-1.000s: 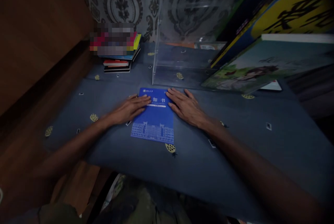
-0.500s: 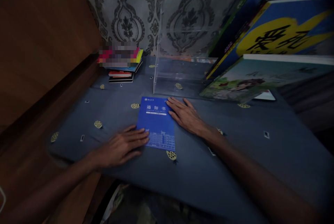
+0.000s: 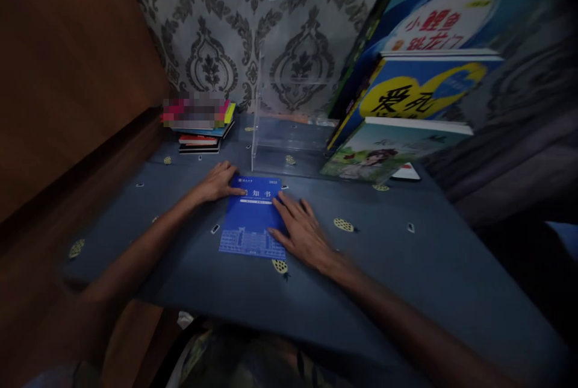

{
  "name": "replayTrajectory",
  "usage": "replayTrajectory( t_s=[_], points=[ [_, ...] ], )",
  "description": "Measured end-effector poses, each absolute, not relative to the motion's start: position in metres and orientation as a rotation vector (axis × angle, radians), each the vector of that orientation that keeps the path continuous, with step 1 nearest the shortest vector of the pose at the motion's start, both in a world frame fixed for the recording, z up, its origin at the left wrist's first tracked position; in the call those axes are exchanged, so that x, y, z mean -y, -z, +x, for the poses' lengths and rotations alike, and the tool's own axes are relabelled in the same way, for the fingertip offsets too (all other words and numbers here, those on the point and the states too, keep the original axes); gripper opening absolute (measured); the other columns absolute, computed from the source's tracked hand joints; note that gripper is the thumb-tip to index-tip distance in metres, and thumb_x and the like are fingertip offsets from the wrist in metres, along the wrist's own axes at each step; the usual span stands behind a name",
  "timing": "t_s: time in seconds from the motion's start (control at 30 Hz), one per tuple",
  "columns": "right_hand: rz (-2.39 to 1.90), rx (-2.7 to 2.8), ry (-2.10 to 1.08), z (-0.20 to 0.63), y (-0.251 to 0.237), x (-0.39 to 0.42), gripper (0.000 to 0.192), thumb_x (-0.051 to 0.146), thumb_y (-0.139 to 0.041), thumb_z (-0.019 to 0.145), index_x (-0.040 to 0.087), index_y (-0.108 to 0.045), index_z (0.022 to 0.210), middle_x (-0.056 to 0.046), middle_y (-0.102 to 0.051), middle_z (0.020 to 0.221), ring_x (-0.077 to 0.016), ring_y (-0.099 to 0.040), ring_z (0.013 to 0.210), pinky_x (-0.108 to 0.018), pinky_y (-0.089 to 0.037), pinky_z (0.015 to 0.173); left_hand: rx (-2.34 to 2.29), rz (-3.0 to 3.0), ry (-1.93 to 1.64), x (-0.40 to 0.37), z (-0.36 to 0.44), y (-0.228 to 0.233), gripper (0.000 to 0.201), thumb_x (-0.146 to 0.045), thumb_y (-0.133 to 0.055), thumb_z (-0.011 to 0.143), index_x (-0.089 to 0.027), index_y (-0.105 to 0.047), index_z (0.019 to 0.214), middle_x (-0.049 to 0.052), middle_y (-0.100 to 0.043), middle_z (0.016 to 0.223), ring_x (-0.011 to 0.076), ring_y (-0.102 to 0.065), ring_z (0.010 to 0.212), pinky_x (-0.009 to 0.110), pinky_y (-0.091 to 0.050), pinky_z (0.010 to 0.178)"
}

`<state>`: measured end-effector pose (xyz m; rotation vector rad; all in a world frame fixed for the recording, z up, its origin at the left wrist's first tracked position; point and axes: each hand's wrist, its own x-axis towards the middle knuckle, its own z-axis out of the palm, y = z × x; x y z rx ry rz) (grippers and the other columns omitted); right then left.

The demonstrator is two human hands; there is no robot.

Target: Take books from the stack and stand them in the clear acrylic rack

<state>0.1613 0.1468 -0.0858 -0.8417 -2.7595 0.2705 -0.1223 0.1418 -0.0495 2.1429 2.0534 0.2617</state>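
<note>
Blue booklet point(image 3: 253, 219) lies flat at the centre of the frame, on the dark blue patterned cloth point(image 3: 406, 267) that covers the table. Its cover carries white characters along the top edge and a white line drawing of a building along the bottom edge.

Your left hand point(image 3: 219, 183) rests palm down at the booklet's upper left corner. Its fingers point(image 3: 235, 190) are extended and held close together, with the tips lying on the cover; they grip nothing.

Your right hand point(image 3: 302, 231) rests palm down on the booklet's right edge, lower in the frame than the left. Its fingers point(image 3: 282, 207) are spread flat, partly on the cover and partly on the cloth; they also grip nothing.

Directly above the booklet in the frame stands a clear acrylic stand point(image 3: 289, 135), just beside it. A stack of books point(image 3: 198, 132) lies at the upper left, well apart from the booklet. Leaning picture books point(image 3: 406, 111) fill the upper right. Patterned grey wallpaper point(image 3: 217, 26) closes the background.
</note>
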Motion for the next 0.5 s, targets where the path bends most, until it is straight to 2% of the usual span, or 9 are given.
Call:
replayTrajectory(
  t_s=[0.1, 0.2, 0.3, 0.4, 0.43, 0.5],
  points=[
    [-0.856, 2.739, -0.324, 0.165, 0.091, -0.143, 0.069, 0.048, -0.048, 0.097, 0.017, -0.029, 0.156, -0.021, -0.036, 0.16, -0.033, -0.035, 0.148, -0.062, -0.024, 0.12, -1.995, 2.074, -0.277, -0.158, -0.131, 0.053, 0.057, -0.061, -0.078, 0.067, -0.017, -0.063, 0.101, 0.007, -0.065, 0.099, 0.0278, -0.06, 0.097, 0.037, -0.049, 0.086],
    [-0.858, 2.712, -0.389, 0.166, 0.094, -0.146, 0.074, 0.05, -0.05, 0.097, 0.019, -0.024, 0.158, -0.02, -0.033, 0.161, -0.0331, -0.032, 0.149, -0.061, -0.02, 0.121, -1.929, 1.943, -0.439, -0.159, -0.137, 0.052, 0.05, -0.052, -0.084, 0.057, -0.019, -0.059, 0.085, 0.001, -0.061, 0.084, 0.0228, -0.058, 0.086, 0.03, -0.047, 0.074],
    [-0.866, 2.65, -0.491, 0.167, 0.095, -0.15, 0.079, 0.051, -0.055, 0.093, 0.017, -0.025, 0.158, -0.021, -0.032, 0.162, -0.0344, -0.031, 0.149, -0.06, -0.019, 0.122, -1.767, 1.667, -0.746, -0.15, -0.138, 0.052, 0.043, -0.042, -0.082, 0.058, -0.02, -0.052, 0.079, -0.003, -0.055, 0.07, 0.0153, -0.055, 0.067, 0.024, -0.043, 0.059],
    [-0.891, 2.468, -0.652, 0.168, 0.095, -0.154, 0.083, 0.052, -0.061, 0.088, 0.02, -0.027, 0.157, -0.018, -0.043, 0.156, -0.0364, -0.04, 0.144, -0.062, -0.031, 0.117, -1.517, 1.297, -1.021, -0.139, -0.131, 0.05, 0.045, -0.042, -0.081, 0.063, -0.021, -0.048, 0.085, -0.008, -0.051, 0.06, 0.0095, -0.047, 0.047, 0.02, -0.036, 0.044],
    [-0.908, 2.37, -0.729, 0.169, 0.095, -0.156, 0.083, 0.051, -0.062, 0.087, 0.022, -0.027, 0.157, -0.017, -0.05, 0.151, -0.0362, -0.049, 0.137, -0.061, -0.038, 0.111, -1.449, 1.205, -1.093, -0.136, -0.127, 0.048, 0.047, -0.042, -0.082, 0.062, -0.021, -0.048, 0.087, -0.008, -0.051, 0.058, 0.0082, -0.045, 0.043, 0.019, -0.034, 0.041],
    [-0.945, 2.151, -0.94, 0.17, 0.094, -0.16, 0.078, 0.05, -0.061, 0.087, 0.023, -0.033, 0.154, -0.014, -0.067, 0.128, -0.0317, -0.067, 0.109, -0.052, -0.053, 0.093, -1.352, 1.082, -1.21, -0.13, -0.117, 0.043, 0.051, -0.04, -0.086, 0.059, -0.02, -0.05, 0.089, -0.009, -0.052, 0.058, 0.006, -0.043, 0.04, 0.016, -0.03, 0.037]
  ],
)
